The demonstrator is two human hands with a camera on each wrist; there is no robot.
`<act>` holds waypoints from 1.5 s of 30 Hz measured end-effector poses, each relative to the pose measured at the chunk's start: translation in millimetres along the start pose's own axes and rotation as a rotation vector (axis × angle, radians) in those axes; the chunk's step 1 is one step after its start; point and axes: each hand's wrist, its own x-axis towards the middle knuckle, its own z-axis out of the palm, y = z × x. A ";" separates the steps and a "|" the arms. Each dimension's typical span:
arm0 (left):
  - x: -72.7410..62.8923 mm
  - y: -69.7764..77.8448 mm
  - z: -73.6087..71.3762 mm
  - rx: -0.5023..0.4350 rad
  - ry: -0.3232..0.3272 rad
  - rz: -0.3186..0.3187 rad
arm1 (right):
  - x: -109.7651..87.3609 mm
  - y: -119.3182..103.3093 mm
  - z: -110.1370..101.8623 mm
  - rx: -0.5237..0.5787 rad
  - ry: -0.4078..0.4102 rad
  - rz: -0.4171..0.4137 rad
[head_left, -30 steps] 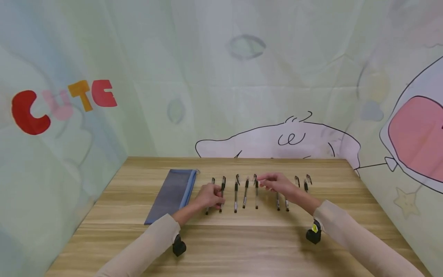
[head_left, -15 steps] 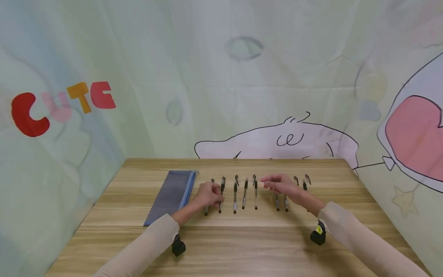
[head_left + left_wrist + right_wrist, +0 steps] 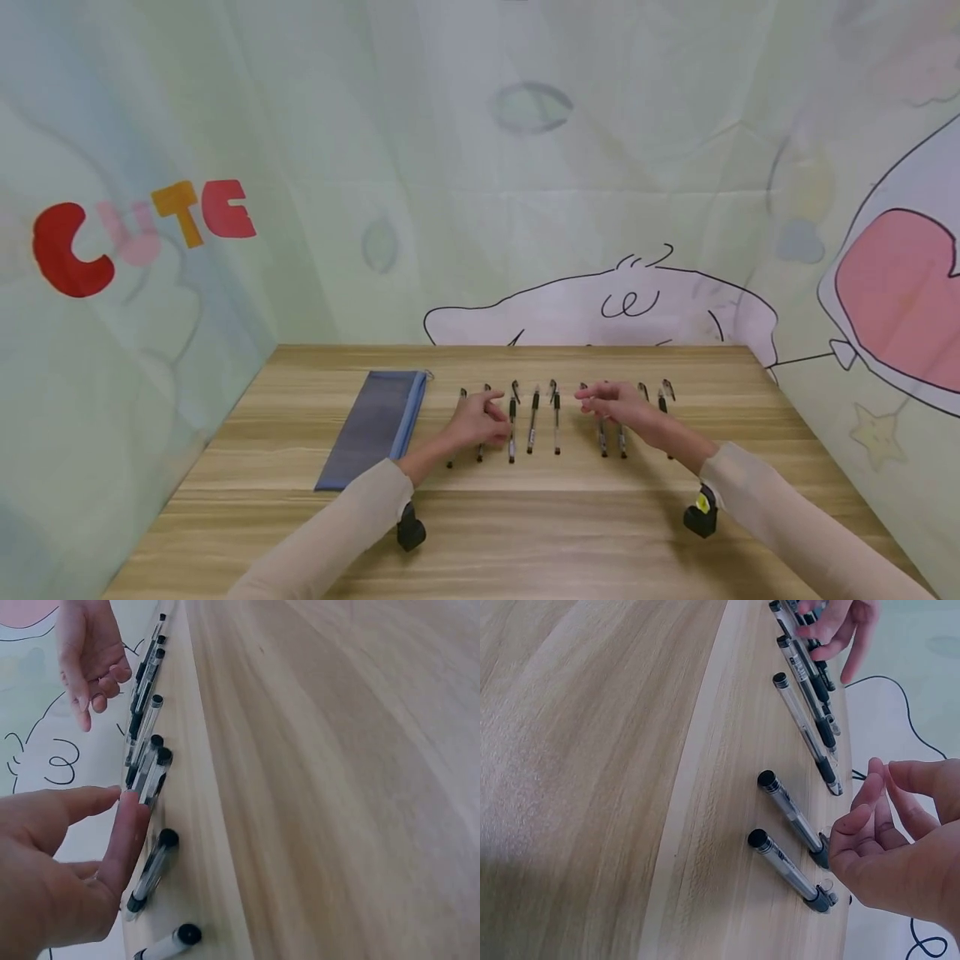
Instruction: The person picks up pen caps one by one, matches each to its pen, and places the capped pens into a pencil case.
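Several clear-barrelled pens with black grips and black end plugs lie in a row on the wooden table, pointing away from me; small caps with dark clips lie by some tips. My left hand hovers with fingers extended over the left part of the row, fingertips beside a pen. In the left wrist view its thumb and fingers overlap the row, holding nothing. My right hand is above the right part, close to a pen. Thumb and index meet at their tips in the right wrist view, other fingers loosely bent, no pen among them.
A blue-grey mesh zip pouch lies flat left of the pens. The table ends at a printed curtain at the back and sides. Black wrist-camera mounts hang below both sleeves.
My left hand has moved right, away from the second pen from the left and towards the third, and its fingers have spread. The right hand has drifted slightly right.
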 end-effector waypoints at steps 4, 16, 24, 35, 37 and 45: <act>3.9 1.5 10.2 0.026 -0.011 0.004 | -1.3 -0.6 -1.4 0.001 0.005 0.006; 8.1 8.7 19.7 0.251 -0.020 -0.030 | -2.9 6.2 -2.6 0.020 -0.010 0.009; 5.7 8.1 15.1 0.122 -0.031 -0.059 | -5.1 5.3 -5.2 0.027 -0.023 0.009; -7.4 3.8 -2.3 -0.130 0.008 -0.134 | -1.3 8.7 -3.5 0.018 -0.013 0.029; -10.3 3.9 -5.0 -0.146 0.011 -0.136 | 0.0 8.8 -2.7 0.011 -0.005 0.029; -21.7 8.3 -12.3 -0.307 0.039 -0.153 | 7.4 5.8 -1.7 0.010 0.015 0.031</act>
